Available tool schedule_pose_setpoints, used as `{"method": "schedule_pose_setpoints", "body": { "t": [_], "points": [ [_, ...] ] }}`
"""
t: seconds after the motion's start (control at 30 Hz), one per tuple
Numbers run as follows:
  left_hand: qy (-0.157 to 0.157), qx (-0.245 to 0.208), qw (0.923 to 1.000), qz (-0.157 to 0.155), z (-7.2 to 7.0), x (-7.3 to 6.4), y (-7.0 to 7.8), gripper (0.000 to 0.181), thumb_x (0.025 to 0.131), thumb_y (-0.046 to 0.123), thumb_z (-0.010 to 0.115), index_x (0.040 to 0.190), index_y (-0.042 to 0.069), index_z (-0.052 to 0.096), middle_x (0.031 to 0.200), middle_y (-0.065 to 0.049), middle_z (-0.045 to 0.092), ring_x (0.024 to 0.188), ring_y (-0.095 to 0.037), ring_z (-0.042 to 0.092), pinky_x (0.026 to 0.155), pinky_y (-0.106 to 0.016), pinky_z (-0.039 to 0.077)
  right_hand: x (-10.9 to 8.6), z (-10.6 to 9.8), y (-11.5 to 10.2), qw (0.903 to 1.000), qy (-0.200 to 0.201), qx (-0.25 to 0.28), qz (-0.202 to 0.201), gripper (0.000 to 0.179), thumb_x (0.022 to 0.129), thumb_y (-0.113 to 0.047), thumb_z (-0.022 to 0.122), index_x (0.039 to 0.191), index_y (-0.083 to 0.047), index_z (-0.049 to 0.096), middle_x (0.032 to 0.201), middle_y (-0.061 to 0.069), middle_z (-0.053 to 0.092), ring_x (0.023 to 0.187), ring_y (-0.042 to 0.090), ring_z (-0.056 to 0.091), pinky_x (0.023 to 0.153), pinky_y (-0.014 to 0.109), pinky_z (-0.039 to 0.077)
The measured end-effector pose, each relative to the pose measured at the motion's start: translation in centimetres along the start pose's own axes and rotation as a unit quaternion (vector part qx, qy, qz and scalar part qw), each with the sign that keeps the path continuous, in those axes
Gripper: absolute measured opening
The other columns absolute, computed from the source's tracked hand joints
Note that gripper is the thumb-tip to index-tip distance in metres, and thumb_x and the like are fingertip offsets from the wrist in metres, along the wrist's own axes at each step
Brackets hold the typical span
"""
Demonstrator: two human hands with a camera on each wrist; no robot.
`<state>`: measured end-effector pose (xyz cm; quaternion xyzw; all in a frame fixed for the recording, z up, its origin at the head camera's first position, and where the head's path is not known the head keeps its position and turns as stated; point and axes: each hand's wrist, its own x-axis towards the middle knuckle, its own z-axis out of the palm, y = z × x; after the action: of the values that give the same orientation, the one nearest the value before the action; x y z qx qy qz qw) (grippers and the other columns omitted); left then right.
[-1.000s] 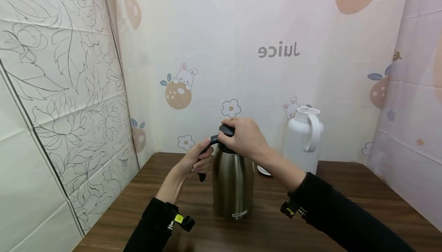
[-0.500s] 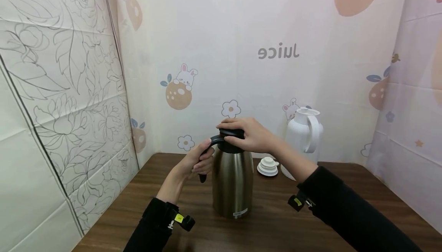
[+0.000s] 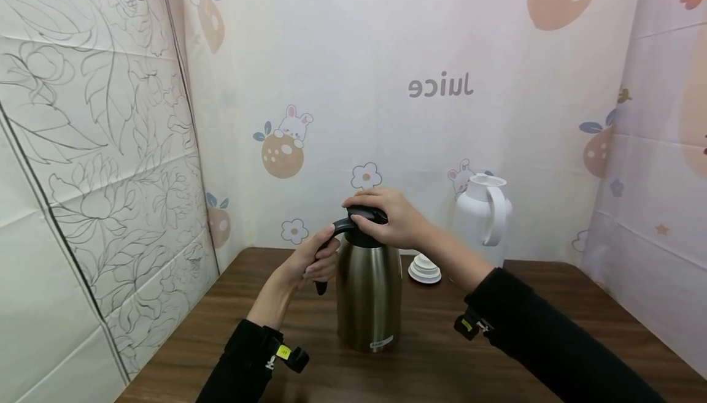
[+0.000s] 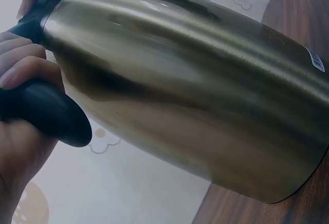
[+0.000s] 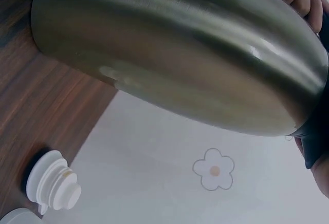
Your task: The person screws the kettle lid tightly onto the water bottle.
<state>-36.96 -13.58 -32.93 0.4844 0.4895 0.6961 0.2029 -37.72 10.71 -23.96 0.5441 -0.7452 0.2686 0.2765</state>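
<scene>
A brushed gold-brown thermos jug (image 3: 369,299) with a black top stands upright on the wooden table. My left hand (image 3: 309,259) grips its black handle (image 4: 56,113), fingers curled round it, on the left side. On top, my right hand (image 3: 396,218) holds the black lid (image 3: 367,211), its fingers over the upper face and the thumb along the near side. In the right wrist view the jug's body (image 5: 175,54) fills the upper part, and the lid is mostly out of frame at the right.
Behind to the right stands a white jug (image 3: 480,219) with no lid on its mouth, partly hidden by the right forearm. A white stopper (image 3: 424,270) lies on the table (image 3: 309,341) beside it. Patterned cloth walls (image 3: 331,84) enclose the table at the back and sides.
My right hand has turned over the lid, its fingers and thumb shifting round it. The white stopper has come into fuller view. The left hand keeps its grip on the handle.
</scene>
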Motion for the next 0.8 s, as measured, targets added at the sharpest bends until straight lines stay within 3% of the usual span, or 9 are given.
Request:
{"method": "schedule_pose_setpoints", "body": {
  "t": [0.27, 0.57, 0.8],
  "points": [
    [0.001, 0.012, 0.9999, -0.005, 0.1, -0.3, 0.2, 0.055, 0.117, 0.047, 0.029, 0.067, 0.023, 0.037, 0.046, 0.012, 0.034, 0.034, -0.004, 0.024, 0.037, -0.032, 0.008, 0.0, 0.4, -1.5, 0.9969, -0.010, -0.055, 0.056, 0.026, 0.103, -0.022, 0.067, 0.127, -0.016, 0.074, 0.118, -0.001, 0.073, 0.103, 0.022, 0.064, 0.092, 0.046, 0.049],
    [0.017, 0.025, 0.9995, -0.010, 0.3, -0.1, 0.4, 0.055, 0.117, 0.047, 0.028, 0.068, 0.022, 0.035, 0.046, 0.013, 0.035, 0.035, -0.004, 0.023, 0.037, -0.030, 0.009, 0.5, 0.7, -2.8, 0.9903, 0.007, -0.091, 0.105, 0.025, 0.101, -0.021, 0.066, 0.123, -0.012, 0.076, 0.113, 0.006, 0.074, 0.098, 0.027, 0.064, 0.092, 0.046, 0.048],
    [0.028, 0.032, 0.9990, -0.015, 0.5, -0.2, 0.4, 0.056, 0.116, 0.049, 0.028, 0.068, 0.023, 0.038, 0.046, 0.013, 0.037, 0.035, -0.004, 0.024, 0.038, -0.031, 0.010, 1.0, 1.9, -4.1, 0.9781, 0.036, -0.144, 0.146, 0.025, 0.099, -0.020, 0.066, 0.118, -0.010, 0.078, 0.102, 0.007, 0.075, 0.081, 0.024, 0.063, 0.082, 0.042, 0.044]
  ]
}}
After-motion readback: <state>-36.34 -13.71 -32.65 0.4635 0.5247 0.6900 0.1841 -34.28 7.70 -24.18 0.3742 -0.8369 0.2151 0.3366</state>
